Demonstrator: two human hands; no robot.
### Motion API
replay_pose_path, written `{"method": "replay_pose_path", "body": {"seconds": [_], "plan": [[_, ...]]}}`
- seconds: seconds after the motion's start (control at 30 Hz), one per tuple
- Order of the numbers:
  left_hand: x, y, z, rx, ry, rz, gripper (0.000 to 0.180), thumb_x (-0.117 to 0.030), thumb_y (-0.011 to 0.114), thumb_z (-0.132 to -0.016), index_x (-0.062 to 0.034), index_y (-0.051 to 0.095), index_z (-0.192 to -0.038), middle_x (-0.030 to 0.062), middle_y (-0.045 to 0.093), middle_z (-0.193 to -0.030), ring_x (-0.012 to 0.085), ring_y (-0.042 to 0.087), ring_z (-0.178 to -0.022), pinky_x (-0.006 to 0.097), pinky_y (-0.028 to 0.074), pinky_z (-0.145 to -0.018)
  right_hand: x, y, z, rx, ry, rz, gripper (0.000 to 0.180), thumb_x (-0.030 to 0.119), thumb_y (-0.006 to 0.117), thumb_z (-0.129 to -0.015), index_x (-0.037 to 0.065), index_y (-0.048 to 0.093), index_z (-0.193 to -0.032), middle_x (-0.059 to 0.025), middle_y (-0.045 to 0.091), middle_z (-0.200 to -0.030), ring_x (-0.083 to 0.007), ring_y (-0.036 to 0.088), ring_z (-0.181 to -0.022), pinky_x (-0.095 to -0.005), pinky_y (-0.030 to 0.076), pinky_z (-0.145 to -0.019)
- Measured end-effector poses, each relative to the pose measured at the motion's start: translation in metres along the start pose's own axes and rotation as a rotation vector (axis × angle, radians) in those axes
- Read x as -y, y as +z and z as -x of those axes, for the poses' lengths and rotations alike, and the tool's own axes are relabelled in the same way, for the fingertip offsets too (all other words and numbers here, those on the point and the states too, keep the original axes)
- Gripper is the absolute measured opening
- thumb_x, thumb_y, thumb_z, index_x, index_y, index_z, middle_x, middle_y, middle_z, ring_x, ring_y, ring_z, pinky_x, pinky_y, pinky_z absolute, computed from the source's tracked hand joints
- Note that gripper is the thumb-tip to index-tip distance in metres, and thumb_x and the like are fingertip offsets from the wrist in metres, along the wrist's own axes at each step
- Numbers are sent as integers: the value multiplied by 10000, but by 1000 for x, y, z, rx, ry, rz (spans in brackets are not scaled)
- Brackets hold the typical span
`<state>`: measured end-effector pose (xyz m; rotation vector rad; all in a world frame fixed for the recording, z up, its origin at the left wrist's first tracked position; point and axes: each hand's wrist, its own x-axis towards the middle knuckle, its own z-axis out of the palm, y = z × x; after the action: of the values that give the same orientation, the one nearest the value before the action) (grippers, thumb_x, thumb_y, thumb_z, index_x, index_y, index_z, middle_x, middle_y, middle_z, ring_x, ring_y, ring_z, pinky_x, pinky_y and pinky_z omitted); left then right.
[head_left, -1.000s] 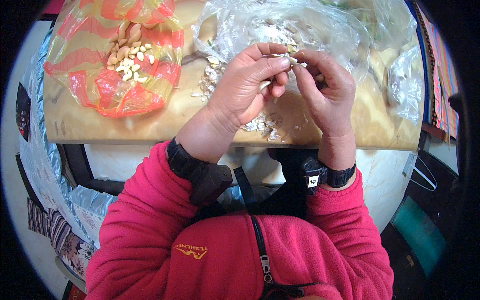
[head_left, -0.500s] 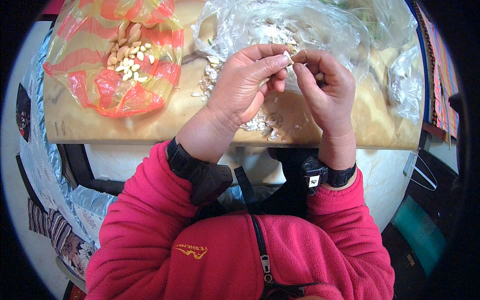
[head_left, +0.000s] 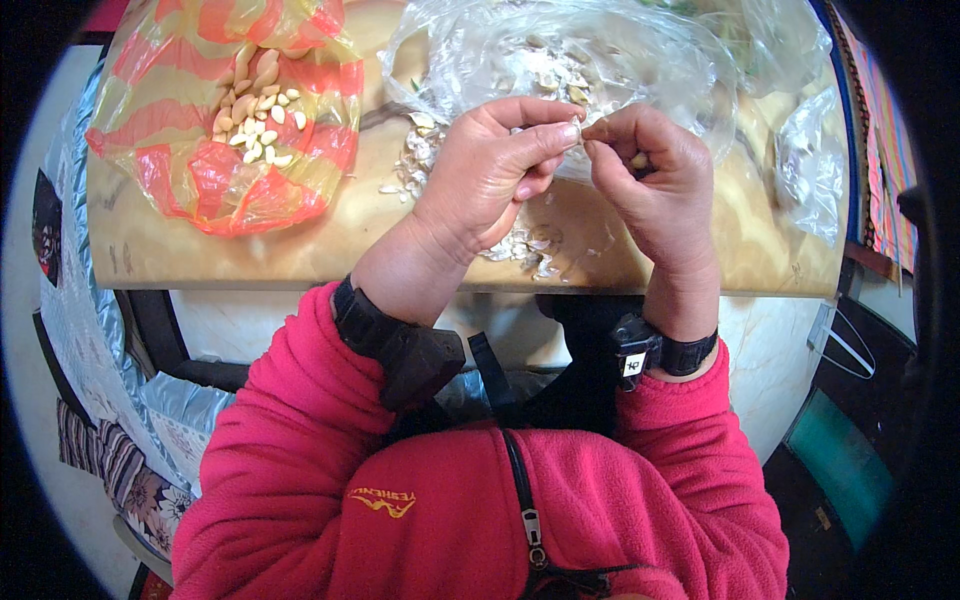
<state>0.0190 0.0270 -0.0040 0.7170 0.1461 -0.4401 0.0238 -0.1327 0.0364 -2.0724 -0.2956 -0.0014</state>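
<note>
Above the table, my left hand point(head_left: 480, 170) and my right hand point(head_left: 655, 175) meet fingertip to fingertip. Both pinch a small pale piece of garlic point(head_left: 577, 124), mostly covered by the fingers. Another garlic clove point(head_left: 639, 160) rests inside the curled fingers of my right hand. Beyond the hands lies a clear plastic bag point(head_left: 690, 65) with garlic cloves and papery skins point(head_left: 565, 75) on it. To the left, peeled garlic cloves point(head_left: 265, 130) are heaped on a red and yellow striped plastic bag point(head_left: 215, 180).
Loose garlic skins point(head_left: 535, 250) are scattered on the tan marbled table point(head_left: 400, 260) near its front edge. A crumpled clear bag point(head_left: 810, 165) lies at the right edge. A dark chair with a green panel point(head_left: 840, 455) stands below right.
The pale garlic piece shows less between my fingertips than before. My right hand has shifted slightly right, and the clove in its fingers shows more plainly. The heaped cloves look the same.
</note>
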Motion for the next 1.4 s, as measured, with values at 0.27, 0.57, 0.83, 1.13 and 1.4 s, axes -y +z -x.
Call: {"method": "replay_pose_path", "body": {"seconds": [0.27, 0.57, 0.83, 1.13, 1.4], "plan": [[2, 3, 1, -8, 19, -4, 185, -51, 618, -838, 26, 620, -1006, 3, 527, -679, 47, 442, -554, 155, 321, -433, 2, 4, 0, -68, 2, -1, 65, -25, 613, -740, 35, 624, -763, 81, 455, -569, 16, 336, -510, -160, 255, -450], [4, 8, 1, -46, 54, -8, 188, -61, 634, -832, 8, 622, -1007, 1, 533, -679, 39, 439, -540, 153, 333, -449, 2, 8, 1, -111, -3, -56, 89, -45, 591, -728, 38, 617, -749, 90, 438, -574, 18, 333, -520, -157, 245, -454], [3, 7, 1, 11, -6, 33, 183, -61, 619, -844, 7, 613, -1013, 8, 545, -699, 46, 461, -560, 151, 335, -443, 0, 5, 2, -123, 8, -58, 45, 3, 606, -720, 40, 610, -746, 49, 495, -560, 2, 406, -505, -167, 323, -451], [-1, 4, 0, 36, -20, 168, 176, -63, 611, -851, 6, 603, -1012, 5, 546, -718, 45, 462, -573, 155, 338, -447, -2, -1, -1, -30, 42, -173, 76, 58, 641, -741, 35, 629, -812, 36, 519, -567, -5, 431, -506, -177, 342, -447], [0, 4, 2, 19, -2, 23, 175, -58, 615, -844, 5, 610, -1006, 3, 536, -699, 39, 446, -545, 152, 337, -445, 5, 1, 0, -33, -42, 41, 72, -7, 630, -757, 24, 628, -822, 84, 462, -594, 19, 354, -521, -150, 265, -458]]}}
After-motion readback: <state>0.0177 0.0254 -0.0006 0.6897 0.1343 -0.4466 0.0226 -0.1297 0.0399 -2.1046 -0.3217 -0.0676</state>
